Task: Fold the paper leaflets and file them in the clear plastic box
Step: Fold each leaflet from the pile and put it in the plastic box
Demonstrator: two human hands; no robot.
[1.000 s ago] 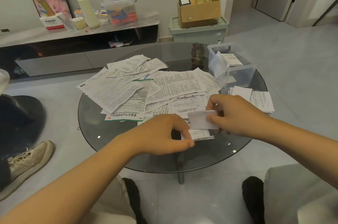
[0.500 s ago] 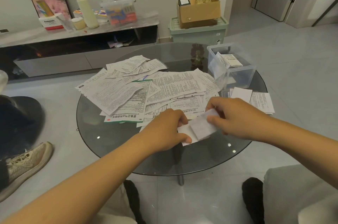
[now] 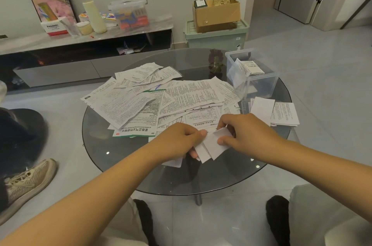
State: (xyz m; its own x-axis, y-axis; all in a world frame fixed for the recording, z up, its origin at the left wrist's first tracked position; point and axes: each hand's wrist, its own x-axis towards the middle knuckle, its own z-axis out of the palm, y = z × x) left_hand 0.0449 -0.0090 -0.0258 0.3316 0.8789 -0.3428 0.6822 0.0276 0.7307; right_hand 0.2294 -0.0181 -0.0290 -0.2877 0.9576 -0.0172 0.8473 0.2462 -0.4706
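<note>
A small white folded leaflet [image 3: 211, 146] is held between both hands just above the near part of the round glass table [image 3: 112, 153]. My left hand [image 3: 179, 141] pinches its left side, and my right hand [image 3: 247, 135] pinches its right side with the thumb on top. A heap of unfolded printed leaflets [image 3: 161, 101] covers the table's middle. The clear plastic box [image 3: 259, 86] stands at the far right of the table with a few folded leaflets inside. Beside it lies a short stack of folded leaflets [image 3: 281, 113].
Another person's shoe [image 3: 28, 183] and dark clothing are on the floor at left. A low TV cabinet [image 3: 80, 48] with clutter runs along the wall. A cardboard box [image 3: 217, 14] sits on a green bin behind the table. My knees and dark shoes are below the table edge.
The leaflet has been folded smaller and turned slantwise between my hands. Both hands drew closer together and lifted slightly from the glass.
</note>
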